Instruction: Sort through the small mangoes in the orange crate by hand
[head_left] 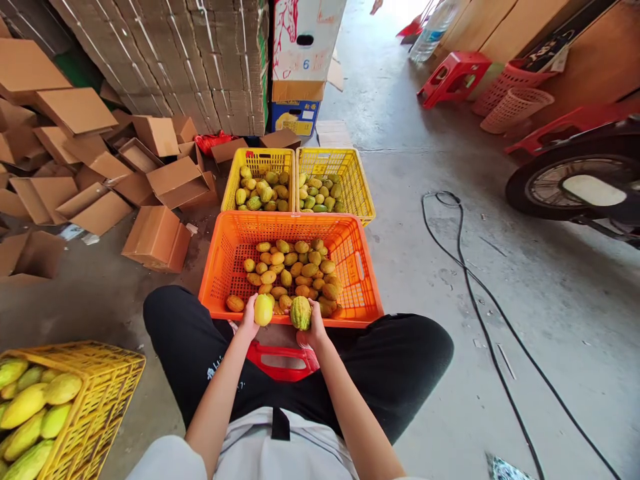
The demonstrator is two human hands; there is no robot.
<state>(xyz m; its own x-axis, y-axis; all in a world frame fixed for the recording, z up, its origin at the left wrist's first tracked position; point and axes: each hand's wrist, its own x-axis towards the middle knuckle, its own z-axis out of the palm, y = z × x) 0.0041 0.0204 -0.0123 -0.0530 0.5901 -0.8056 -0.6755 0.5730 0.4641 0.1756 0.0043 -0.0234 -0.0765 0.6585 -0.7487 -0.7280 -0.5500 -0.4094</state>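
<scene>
In my left hand [249, 321] is a smooth yellow fruit [263, 310], with the fingers curled around its left side. My right hand [316, 325] holds a bumpy, ridged green-yellow fruit [301, 313]; part of the grip is hidden behind it. Both hands are over the near rim of an orange crate [290, 223], between my knees. Inside that crate lie several small brownish-yellow fruits [309, 270], heaped toward the middle and right. The kind of fruit is not certain from this view.
Two yellow crates [265, 152] [360, 180] of green-yellow fruit stand behind the orange one. A yellow crate [113, 380] with larger fruit is at lower left. Cardboard boxes [157, 237] litter the left; a black cable [467, 270] and a motorbike wheel [565, 177] lie right.
</scene>
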